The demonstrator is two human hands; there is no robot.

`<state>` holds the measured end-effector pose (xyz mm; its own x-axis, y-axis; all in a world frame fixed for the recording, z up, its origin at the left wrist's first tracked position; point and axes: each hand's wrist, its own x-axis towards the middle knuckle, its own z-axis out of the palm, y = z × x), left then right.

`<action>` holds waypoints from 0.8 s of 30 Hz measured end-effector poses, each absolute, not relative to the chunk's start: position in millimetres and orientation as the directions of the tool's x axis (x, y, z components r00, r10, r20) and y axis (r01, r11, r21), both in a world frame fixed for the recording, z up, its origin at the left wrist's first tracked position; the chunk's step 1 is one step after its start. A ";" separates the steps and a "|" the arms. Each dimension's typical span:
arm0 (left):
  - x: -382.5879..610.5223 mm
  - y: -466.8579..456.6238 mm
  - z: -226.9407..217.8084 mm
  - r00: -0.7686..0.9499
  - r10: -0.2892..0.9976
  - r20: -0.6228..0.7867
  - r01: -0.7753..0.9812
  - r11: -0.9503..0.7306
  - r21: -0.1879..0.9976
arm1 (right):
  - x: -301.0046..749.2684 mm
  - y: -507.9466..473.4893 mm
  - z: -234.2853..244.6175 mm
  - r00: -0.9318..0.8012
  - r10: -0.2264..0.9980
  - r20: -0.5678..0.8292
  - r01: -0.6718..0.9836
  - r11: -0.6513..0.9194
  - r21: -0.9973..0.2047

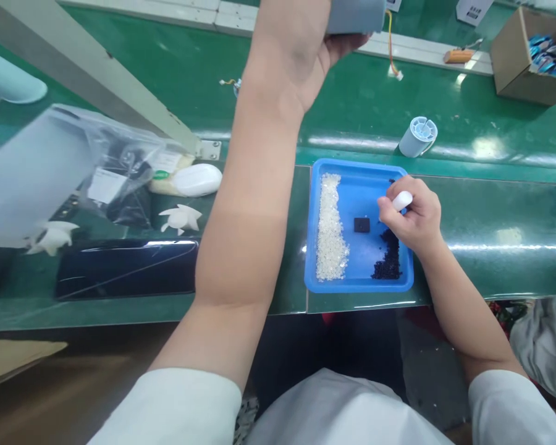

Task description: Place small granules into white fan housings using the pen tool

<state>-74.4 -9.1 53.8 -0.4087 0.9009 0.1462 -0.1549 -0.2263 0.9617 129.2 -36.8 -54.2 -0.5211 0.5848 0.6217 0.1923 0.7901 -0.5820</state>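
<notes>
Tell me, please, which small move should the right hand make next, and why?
Perhaps the right hand should bring the white rounded stick to the small black grains: the hand grips that stick over the shallow blue rectangular tray, close beside those grains, though the stick's tip is hard to see.

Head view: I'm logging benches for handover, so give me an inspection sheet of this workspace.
Surface: glossy green bench, bright reflections.
Job's things: blue tray; white beads along its left side, black beads along its right, dark square block between.
Clutter: plastic bag, white rounded object and dark glossy panel at left; pale cylinder beyond the tray.
Hands: right hand grips a white pen-like tool over the tray; left hand touches a grey item, hold partly out of frame.
Cables: orange-yellow wires with a white connector beside the grey item; a shorter wire, partly hidden, farther left.
Surroundings: open cardboard box holding blue items at far right; metal post at left.
</notes>
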 end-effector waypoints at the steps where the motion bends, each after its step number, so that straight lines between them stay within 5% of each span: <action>1: -73.4 -9.6 56.0 -0.392 0.915 0.100 -0.271 -0.219 0.937 | 128.6 -37.4 -53.4 -0.519 0.575 0.633 0.172 0.795 -0.582; 5: -68.5 -8.6 60.2 -0.339 0.940 0.049 -0.475 -0.216 0.853 | 127.7 -42.2 -49.3 -0.452 0.585 0.674 0.100 0.784 -0.613; 11: -57.5 4.6 42.8 -0.243 0.969 0.049 -0.397 -0.146 0.906 | 126.2 -50.6 -48.7 -0.564 0.599 0.568 0.018 0.697 -0.717; 19: -48.2 4.2 21.4 -0.141 0.990 -0.026 -0.238 -0.009 0.971 | 125.9 -43.3 -46.8 -0.016 0.760 0.650 -0.221 0.631 -0.743; 24: -41.9 -4.2 28.3 -0.047 0.999 -0.016 -0.163 0.009 0.987 | 128.0 -41.5 -47.8 0.039 0.815 0.579 -0.149 0.578 -0.803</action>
